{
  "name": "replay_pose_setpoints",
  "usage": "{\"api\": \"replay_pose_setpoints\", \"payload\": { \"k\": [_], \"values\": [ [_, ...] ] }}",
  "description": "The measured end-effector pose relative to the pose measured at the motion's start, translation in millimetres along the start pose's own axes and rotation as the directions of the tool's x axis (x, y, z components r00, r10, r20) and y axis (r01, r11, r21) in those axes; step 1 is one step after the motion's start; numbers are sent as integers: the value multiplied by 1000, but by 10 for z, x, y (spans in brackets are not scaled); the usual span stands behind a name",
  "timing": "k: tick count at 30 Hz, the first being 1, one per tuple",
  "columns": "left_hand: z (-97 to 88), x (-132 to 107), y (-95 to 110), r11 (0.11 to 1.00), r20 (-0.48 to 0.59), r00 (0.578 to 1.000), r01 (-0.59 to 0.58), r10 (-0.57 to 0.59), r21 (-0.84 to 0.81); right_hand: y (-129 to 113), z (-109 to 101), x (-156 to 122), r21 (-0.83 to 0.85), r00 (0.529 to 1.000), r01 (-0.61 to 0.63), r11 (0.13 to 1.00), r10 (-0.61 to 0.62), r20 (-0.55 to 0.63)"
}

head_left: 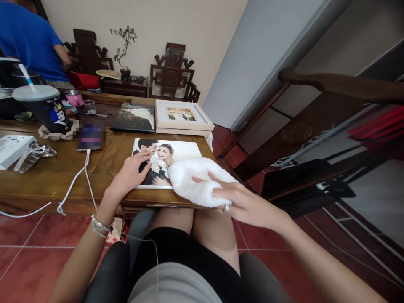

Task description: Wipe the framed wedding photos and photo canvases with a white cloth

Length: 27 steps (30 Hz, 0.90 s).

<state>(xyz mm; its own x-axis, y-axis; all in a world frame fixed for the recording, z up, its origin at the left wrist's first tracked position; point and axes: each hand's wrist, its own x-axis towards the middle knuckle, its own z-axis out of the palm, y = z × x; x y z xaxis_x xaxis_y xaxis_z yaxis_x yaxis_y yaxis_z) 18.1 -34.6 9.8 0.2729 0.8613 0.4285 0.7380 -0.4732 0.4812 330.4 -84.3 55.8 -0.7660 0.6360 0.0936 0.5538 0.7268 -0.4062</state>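
Observation:
A photo album (186,148) with a couple's portrait on its cover lies flat near the front edge of the wooden table. My left hand (134,170) rests on its left side with the fingers stretched out over the cover. A fluffy white cloth (198,172) is bunched in my right hand (232,194), which wears a ring. The cloth covers the album's lower right part and reaches past its edge. Behind the album lie a dark photo album (134,118) and a pale framed photo box (183,118), side by side.
On the left of the table (123,147) stand a lidded cup (41,107) with a straw, a plugged-in phone (90,138) and a white power strip (14,147). A charging cable (74,189) hangs over the front edge. A person in blue (31,42) is at the back left.

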Motion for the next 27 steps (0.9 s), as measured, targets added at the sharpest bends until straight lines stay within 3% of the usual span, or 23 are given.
{"api": "replay_pose_setpoints", "payload": {
  "k": [4,9,14,17,20,24,27],
  "values": [
    [-16,4,5,1000,-3,1000,-13,13,7,359,-78,422,21,998,53,998,-52,-46],
    [-23,5,10,1000,8,1000,-2,2,-2,819,-146,929,62,981,29,998,-16,-196],
    [-20,4,12,1000,5,1000,21,-21,-16,913,-128,1091,66,962,-56,996,72,-262],
    [-15,4,7,999,11,1000,30,-30,-22,779,-72,931,52,969,-26,998,38,-246],
    [-9,3,9,999,-2,1000,26,-26,-24,546,11,585,42,982,-4,999,12,-191],
    [-4,-1,17,1000,-3,1000,27,-27,-15,206,85,28,-3,994,-63,998,62,-94],
    [-6,1,21,999,3,999,32,-32,2,59,54,-206,-15,995,-93,996,93,-42]
  ]
}}
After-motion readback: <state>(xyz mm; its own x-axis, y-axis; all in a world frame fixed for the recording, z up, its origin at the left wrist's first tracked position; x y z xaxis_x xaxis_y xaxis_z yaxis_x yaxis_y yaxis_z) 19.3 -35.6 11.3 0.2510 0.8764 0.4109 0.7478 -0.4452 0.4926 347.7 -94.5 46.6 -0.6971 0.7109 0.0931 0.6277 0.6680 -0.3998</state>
